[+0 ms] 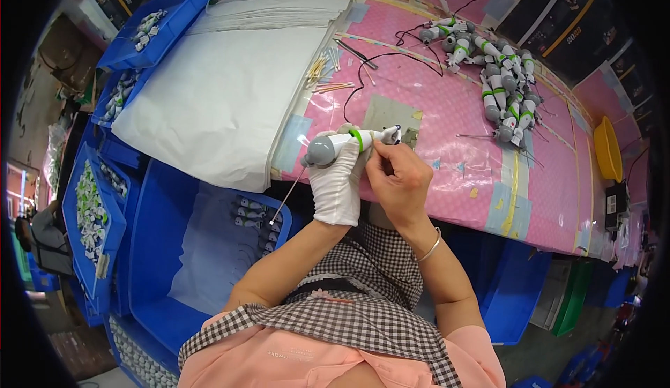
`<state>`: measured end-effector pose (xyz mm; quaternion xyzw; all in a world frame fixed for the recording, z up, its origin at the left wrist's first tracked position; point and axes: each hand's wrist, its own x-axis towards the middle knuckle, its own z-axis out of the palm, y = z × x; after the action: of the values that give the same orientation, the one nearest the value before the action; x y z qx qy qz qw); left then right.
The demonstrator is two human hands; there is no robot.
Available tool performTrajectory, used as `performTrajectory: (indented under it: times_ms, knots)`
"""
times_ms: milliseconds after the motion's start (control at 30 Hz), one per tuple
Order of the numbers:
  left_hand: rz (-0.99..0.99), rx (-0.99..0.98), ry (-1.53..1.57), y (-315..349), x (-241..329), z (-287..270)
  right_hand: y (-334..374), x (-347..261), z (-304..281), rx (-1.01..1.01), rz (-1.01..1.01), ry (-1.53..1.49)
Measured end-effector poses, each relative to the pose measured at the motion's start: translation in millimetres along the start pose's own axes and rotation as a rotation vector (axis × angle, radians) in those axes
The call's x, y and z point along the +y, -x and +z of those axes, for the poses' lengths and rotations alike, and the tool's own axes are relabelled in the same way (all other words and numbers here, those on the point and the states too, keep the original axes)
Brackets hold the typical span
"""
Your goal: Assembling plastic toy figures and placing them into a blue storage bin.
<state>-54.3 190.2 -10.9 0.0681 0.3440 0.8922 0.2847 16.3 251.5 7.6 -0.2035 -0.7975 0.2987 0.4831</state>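
The white device (359, 139) with a grey rounded end and green band is in my gloved left grip (335, 191), closed around its body at the near edge of the pink counter (453, 199). My bare right grip (403, 178) is pinched shut at its narrow end; my fingers partly hide that spot, so I cannot tell what lies between them. A thin rod (287, 201) slants from the grey end, over the blue bin (142, 245) below on my left. Just beyond the device lies a flat grey patch (387, 111). A stack of white sheets (223, 74) takes up the counter's left side, cotton swabs (329, 77) beside it, and a dark cable (351, 98) loops across near a slim black tool (354, 53). Similar devices (504, 81) pile up at far right, short of a yellow tub (607, 149).
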Motion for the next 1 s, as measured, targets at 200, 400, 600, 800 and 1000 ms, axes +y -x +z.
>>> performTrajectory:
  times_ms: [200, 400, 600, 800, 1000]
  knots:
    - [-0.014, 0.009, 0.061, 3.3, 5.2, 9.2, -0.3, 2.4, -1.8, 0.015, -0.04, -0.001]
    - [0.026, -0.124, -0.131, 2.2, 11.4, 3.9, -1.9, 12.7, -18.8, -0.016, 0.001, -0.077]
    - [-0.393, -0.279, -0.444, 17.6, 60.1, 13.7, 5.0, 13.7, -63.1, 0.045, 0.188, -0.335]
    - [-0.547, -0.261, -0.851, 34.6, 38.7, -0.4, 26.7, -4.7, -52.9, -0.216, -0.073, -0.126]
    - [-0.408, -0.183, -1.011, 36.7, 17.5, -13.9, 34.6, 3.5, -44.4, -0.19, -0.046, -0.104]
